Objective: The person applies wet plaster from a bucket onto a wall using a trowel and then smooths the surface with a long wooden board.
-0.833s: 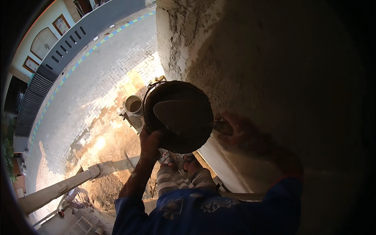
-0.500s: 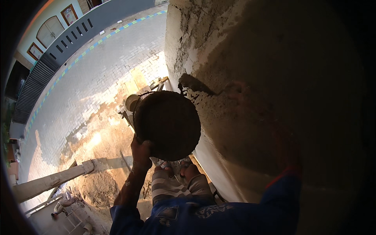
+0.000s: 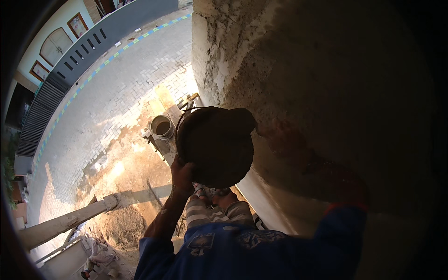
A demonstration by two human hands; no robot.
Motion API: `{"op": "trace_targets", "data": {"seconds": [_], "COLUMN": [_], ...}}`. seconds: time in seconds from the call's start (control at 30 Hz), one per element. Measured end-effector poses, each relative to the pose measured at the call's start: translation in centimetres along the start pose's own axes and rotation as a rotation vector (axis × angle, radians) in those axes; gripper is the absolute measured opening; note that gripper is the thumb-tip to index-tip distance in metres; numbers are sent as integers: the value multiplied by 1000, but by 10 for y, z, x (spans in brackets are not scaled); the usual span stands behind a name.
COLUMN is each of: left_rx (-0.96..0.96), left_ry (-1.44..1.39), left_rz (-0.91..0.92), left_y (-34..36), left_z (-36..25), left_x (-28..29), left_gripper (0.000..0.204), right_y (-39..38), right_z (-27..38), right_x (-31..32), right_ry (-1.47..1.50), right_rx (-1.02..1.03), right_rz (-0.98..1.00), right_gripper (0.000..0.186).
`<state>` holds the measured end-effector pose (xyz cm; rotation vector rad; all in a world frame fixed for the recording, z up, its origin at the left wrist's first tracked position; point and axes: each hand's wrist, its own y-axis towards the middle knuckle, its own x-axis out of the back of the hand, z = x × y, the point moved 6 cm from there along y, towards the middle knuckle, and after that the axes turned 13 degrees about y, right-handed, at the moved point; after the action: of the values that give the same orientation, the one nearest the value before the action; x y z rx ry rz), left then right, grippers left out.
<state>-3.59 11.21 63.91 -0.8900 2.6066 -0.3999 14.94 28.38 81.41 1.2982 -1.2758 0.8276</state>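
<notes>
Trowel (image 3: 242,120) points left over bucket (image 3: 244,163), long axis sideways.

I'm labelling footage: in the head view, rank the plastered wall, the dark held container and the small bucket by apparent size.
1. Plastered wall
2. Dark container
3. Small bucket; it looks farther off, so true size is unsure.

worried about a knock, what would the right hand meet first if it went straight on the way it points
Leading with its trowel, the right hand would probably meet the dark round container in the left hand; trowel and container overlap in view, but depth is hard to judge in shadow.
</notes>
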Motion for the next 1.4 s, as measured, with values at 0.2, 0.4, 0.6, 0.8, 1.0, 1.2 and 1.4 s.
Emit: {"op": "trace_targets", "data": {"seconds": [0.2, 0.4, 0.6, 0.8, 1.0, 1.2, 1.4], "left_rx": [-56, -43, -63, -68, -44, -5, -91], "left_ry": [28, 79, 8, 6, 76, -26, 41], "left_rz": [34, 101, 105, 76, 64, 165, 153], "left_y": [-4, -1, -11, 0, -3, -7, -13], "left_z": [-37, -50, -75, -67, -46, -53, -85], "left_x": [-37, -42, -52, -51, -43, -78, -87], "left_gripper": [45, 47, 38, 44, 50, 45, 50], "right_y": [-27, -37, -26, -46, -61, -80, -41], "right_z": [22, 12, -4, -54, -181, -102, -23], "right_x": [-60, -20, 72, 98, 186, 129, 38], "right_ry": [652, 1161, 1307, 1127, 727, 126, 210], "right_rx": [-191, -551, -595, -637, -784, -256, -156], "right_rz": [301, 317, 169, 455, -370, 78, 263], "right_gripper": [30, 33, 39, 49, 50, 42, 45]}}
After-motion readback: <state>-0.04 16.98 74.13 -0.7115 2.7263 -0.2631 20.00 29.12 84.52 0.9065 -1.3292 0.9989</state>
